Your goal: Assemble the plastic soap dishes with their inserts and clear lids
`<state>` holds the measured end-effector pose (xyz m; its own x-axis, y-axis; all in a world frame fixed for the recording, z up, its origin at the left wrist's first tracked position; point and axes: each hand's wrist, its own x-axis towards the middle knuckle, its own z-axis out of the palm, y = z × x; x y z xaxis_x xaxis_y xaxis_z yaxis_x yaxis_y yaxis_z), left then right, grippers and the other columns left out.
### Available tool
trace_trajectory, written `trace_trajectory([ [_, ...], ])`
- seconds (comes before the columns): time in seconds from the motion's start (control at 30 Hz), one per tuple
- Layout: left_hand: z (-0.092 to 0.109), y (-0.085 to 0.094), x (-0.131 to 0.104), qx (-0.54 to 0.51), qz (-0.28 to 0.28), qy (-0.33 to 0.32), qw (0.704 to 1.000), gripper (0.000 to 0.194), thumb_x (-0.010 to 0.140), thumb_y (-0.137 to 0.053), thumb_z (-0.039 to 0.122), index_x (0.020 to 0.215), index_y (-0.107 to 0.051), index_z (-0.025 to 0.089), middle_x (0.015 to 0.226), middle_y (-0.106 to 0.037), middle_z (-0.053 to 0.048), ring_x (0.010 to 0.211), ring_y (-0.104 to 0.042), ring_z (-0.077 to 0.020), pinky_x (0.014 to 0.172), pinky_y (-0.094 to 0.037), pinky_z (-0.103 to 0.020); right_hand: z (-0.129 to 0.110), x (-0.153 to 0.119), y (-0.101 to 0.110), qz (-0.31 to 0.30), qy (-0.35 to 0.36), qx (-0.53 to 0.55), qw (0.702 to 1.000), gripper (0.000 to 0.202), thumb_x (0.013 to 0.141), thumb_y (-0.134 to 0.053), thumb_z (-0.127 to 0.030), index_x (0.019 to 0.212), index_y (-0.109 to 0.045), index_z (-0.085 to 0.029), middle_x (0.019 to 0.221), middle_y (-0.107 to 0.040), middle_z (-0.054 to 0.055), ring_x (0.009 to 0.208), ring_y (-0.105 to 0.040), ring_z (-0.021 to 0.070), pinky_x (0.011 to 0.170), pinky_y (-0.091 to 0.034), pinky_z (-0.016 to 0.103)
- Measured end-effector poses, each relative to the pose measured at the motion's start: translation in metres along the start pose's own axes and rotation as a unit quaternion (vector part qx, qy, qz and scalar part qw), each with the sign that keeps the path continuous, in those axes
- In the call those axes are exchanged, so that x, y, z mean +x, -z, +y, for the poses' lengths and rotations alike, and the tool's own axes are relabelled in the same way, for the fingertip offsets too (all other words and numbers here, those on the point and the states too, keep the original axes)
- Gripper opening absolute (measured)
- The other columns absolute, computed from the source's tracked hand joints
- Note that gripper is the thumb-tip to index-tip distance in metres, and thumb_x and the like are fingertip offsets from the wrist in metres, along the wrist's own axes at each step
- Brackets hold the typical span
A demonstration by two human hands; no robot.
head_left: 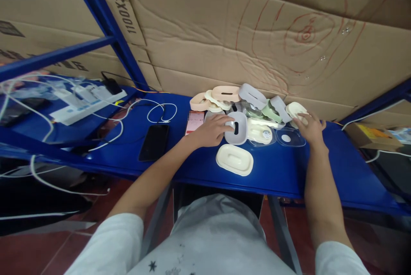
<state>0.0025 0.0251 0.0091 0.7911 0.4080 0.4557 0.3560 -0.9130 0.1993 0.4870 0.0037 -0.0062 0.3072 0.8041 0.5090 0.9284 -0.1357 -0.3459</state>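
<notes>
My left hand (214, 131) has its fingers on the left side of a lilac tray with a dark slot (241, 127). At the right end of the pile, my right hand (308, 126) has its fingers at a cream piece (296, 108). A cream oval piece (234, 160) lies by itself nearer the front edge. Between my hands are a cream part with a round label (260, 133) and a clear lid (290, 137). Peach pieces (225, 93), lilac pieces (252, 95) and a green piece (271, 111) overlap behind them.
On the blue table (199, 166) lie a black phone (154, 142) and a pink-screened device (194, 122). A white power strip (88, 107) with cables is at the left. Cardboard (192, 31) stands behind; an open carton (369, 137) is at the right.
</notes>
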Motion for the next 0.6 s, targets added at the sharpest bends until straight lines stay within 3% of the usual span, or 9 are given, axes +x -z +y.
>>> trace_trajectory([
  [0.07, -0.001, -0.001, -0.003, 0.03, -0.03, -0.008, 0.999, 0.051, 0.084, -0.06, 0.0, 0.127, -0.078, 0.022, 0.16, -0.058, -0.013, 0.149, -0.051, -0.0362, 0.123, -0.04, -0.062, -0.002, -0.002, -0.004, 0.007, -0.004, -0.019, 1.0, 0.049, 0.097, -0.06, -0.054, 0.134, -0.071, -0.024, 0.159, -0.055, 0.019, 0.146, -0.051, 0.0379, 0.122, -0.026, 0.073],
  [0.17, -0.001, -0.006, -0.004, 0.064, -0.04, -0.007, 0.997, 0.047, 0.089, -0.068, 0.005, 0.13, -0.078, 0.026, 0.164, -0.055, -0.012, 0.153, -0.048, -0.038, 0.126, -0.031, -0.068, -0.002, -0.002, -0.007, 0.01, -0.004, -0.021, 1.0, 0.057, 0.098, -0.058, -0.056, 0.138, -0.069, -0.017, 0.16, -0.05, 0.026, 0.145, -0.052, 0.0413, 0.118, -0.037, 0.07],
  [0.3, -0.001, -0.009, 0.0, 0.1, 0.034, -0.049, 0.993, 0.023, 0.103, -0.07, 0.021, 0.124, -0.077, 0.029, 0.144, -0.073, -0.005, 0.141, -0.061, -0.0297, 0.128, -0.03, -0.063, -0.021, -0.004, 0.004, 0.066, 0.05, -0.015, 0.996, 0.069, 0.102, -0.049, -0.063, 0.143, -0.066, -0.011, 0.166, -0.04, 0.03, 0.155, -0.04, 0.0448, 0.124, -0.032, 0.069],
  [0.37, 0.0, -0.008, 0.002, 0.104, 0.098, -0.065, 0.988, 0.019, 0.107, -0.067, 0.028, 0.123, -0.076, 0.028, 0.131, -0.079, -0.004, 0.132, -0.068, -0.0254, 0.126, -0.035, -0.058, -0.049, -0.011, 0.013, 0.107, 0.102, 0.006, 0.989, 0.067, 0.107, -0.042, -0.061, 0.15, -0.06, -0.013, 0.17, -0.036, 0.025, 0.159, -0.036, 0.0399, 0.127, -0.032, 0.063],
  [0.47, 0.006, -0.005, 0.006, 0.114, 0.155, -0.072, 0.979, 0.023, 0.108, -0.065, 0.035, 0.126, -0.074, 0.023, 0.118, -0.082, -0.006, 0.116, -0.074, -0.0223, 0.112, -0.05, -0.047, -0.11, -0.035, 0.023, 0.136, 0.223, 0.07, 0.963, 0.063, 0.109, -0.04, -0.059, 0.154, -0.057, -0.018, 0.166, -0.044, 0.021, 0.156, -0.042, 0.0381, 0.126, -0.038, 0.063],
  [0.53, 0.014, -0.003, 0.007, 0.134, 0.159, -0.084, 0.975, 0.027, 0.109, -0.063, 0.037, 0.128, -0.072, 0.019, 0.112, -0.081, -0.008, 0.106, -0.074, -0.0215, 0.099, -0.056, -0.041, -0.151, -0.056, 0.024, 0.093, 0.327, 0.106, 0.935, 0.065, 0.105, -0.05, -0.064, 0.155, -0.058, -0.023, 0.163, -0.049, 0.017, 0.155, -0.044, 0.04, 0.126, -0.04, 0.064],
  [0.6, 0.027, 0.0, 0.005, 0.159, 0.151, -0.112, 0.969, 0.024, 0.11, -0.061, 0.034, 0.124, -0.072, 0.017, 0.106, -0.08, -0.008, 0.101, -0.074, -0.0213, 0.092, -0.057, -0.037, -0.182, -0.077, 0.026, 0.012, 0.442, 0.124, 0.888, 0.057, 0.102, -0.064, -0.056, 0.152, -0.062, -0.027, 0.155, -0.06, 0.014, 0.153, -0.049, 0.038, 0.126, -0.043, 0.062],
])
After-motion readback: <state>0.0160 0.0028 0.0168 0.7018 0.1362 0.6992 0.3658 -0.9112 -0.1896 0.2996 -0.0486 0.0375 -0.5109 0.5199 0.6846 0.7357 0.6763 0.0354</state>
